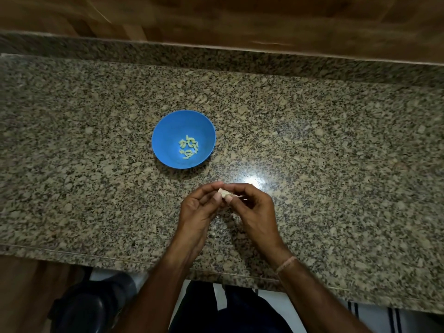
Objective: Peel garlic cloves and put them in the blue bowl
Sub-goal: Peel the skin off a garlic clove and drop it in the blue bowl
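Observation:
A blue bowl (168,131) stands on the speckled granite counter (336,152) and holds several peeled garlic cloves (189,147). Nearer to me, just in front of the bowl, both hands meet above the counter around one pale garlic clove (224,193). My left hand (200,207) pinches the clove's left end between thumb and fingertips. My right hand (254,210) pinches its right side, where a thin strip of skin sticks out. Most of the clove is hidden by my fingers.
A bright light reflection (254,179) lies on the counter just right of my hands. A few small pale bits of skin (213,235) lie on the granite under my wrists. The counter's front edge (120,259) runs below; a wooden wall (216,18) backs it.

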Tool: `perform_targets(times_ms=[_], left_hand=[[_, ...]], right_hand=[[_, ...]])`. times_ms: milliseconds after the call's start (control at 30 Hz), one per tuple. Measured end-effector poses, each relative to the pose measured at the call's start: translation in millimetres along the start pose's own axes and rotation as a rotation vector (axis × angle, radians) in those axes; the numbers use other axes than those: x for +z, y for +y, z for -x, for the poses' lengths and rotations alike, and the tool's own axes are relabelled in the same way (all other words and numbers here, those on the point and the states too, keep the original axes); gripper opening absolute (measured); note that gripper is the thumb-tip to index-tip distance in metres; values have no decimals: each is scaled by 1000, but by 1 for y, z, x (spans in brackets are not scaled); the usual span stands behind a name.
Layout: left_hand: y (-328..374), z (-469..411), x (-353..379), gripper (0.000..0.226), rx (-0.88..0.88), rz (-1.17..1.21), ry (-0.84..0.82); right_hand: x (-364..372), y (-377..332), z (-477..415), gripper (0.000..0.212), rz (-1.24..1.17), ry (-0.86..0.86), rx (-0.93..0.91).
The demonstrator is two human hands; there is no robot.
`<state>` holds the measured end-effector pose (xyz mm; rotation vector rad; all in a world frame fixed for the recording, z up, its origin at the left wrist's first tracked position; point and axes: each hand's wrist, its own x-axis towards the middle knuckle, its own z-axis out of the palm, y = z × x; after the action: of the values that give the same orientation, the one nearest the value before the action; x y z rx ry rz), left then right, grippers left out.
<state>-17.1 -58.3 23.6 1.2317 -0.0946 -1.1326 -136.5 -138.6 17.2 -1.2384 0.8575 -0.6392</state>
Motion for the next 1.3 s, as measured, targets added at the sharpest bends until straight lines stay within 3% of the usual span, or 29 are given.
perform_targets(times_ms=[233, 367, 567, 967, 1300], left_hand=[[1, 2, 1, 28, 98, -101, -31], [2, 5, 2, 28, 137, -179, -10], [3, 8, -2, 27, 173, -332, 38], [-7, 12, -8, 23, 110, -321, 71], [-2, -8, -26, 21, -13, -351, -20]], right_hand=[[0, -2, 3, 17, 52, 17, 15], [1, -3, 6, 14, 281, 42, -70], [-4, -5, 3, 14, 518, -66, -127], [-1, 13, 11, 11, 372, -81, 6], [-4, 7, 5, 15, -87, -130, 317]])
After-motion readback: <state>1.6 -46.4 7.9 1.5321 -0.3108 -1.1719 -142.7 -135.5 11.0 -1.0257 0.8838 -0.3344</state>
